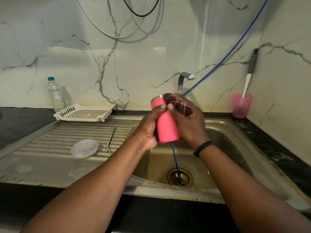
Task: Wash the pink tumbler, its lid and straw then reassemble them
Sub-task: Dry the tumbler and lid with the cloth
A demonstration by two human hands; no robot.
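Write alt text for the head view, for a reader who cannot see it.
Over a steel sink, a person's left hand grips a pink tumbler while the right hand presses a dark scrubbing cloth against its upper side. A clear lid lies on the draining board, and a white rack and water bottle stand behind it.

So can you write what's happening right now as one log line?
step: scrubbing | left hand: holds tumbler | right hand: rubs cloth on it | lid: on drainboard | tap: off
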